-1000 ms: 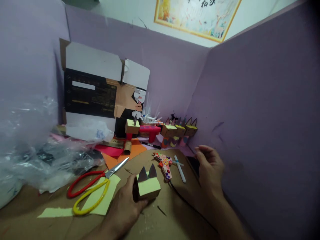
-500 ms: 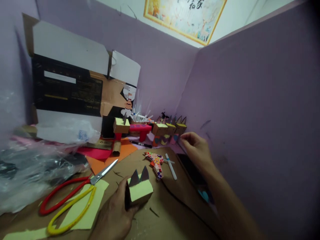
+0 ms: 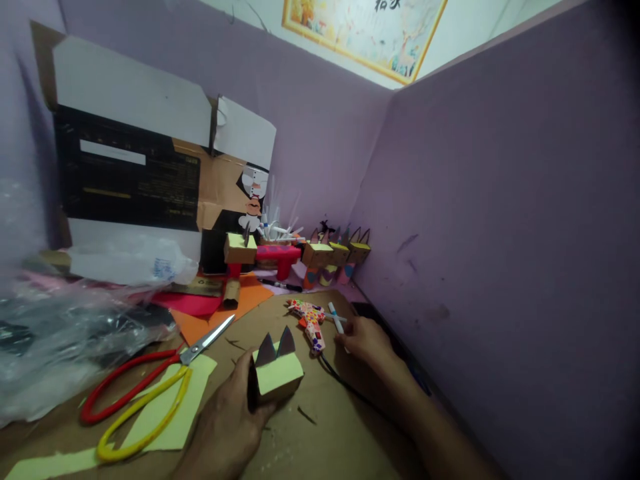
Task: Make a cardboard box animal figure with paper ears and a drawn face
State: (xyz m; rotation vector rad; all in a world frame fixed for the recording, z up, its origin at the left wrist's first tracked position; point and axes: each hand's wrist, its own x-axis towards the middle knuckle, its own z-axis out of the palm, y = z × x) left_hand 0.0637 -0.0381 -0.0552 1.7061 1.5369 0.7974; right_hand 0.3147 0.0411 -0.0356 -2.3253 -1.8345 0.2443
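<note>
A small cardboard box head (image 3: 279,377) with a pale yellow top and two dark pointed ears is held in my left hand (image 3: 233,410), its fingers around the left side. My right hand (image 3: 369,343) is over the lower end of a white marker with a blue band (image 3: 335,318), fingers closed on it while it lies on the cardboard. Just left of the marker lies a flower-patterned glue gun (image 3: 311,322), its black cord running toward the lower right under my right arm.
Large scissors with red and yellow handles (image 3: 184,357) lie on pale yellow paper (image 3: 170,417) at left. Crumpled clear plastic (image 3: 75,340) covers the far left. Several eared cardboard figures (image 3: 317,255) stand at the back, near a black marker (image 3: 281,285). A purple wall (image 3: 490,200) borders the right.
My right hand has moved from near the eared figures at the back right, down and left to the white marker. My left hand still holds the box head in about the same place.
</note>
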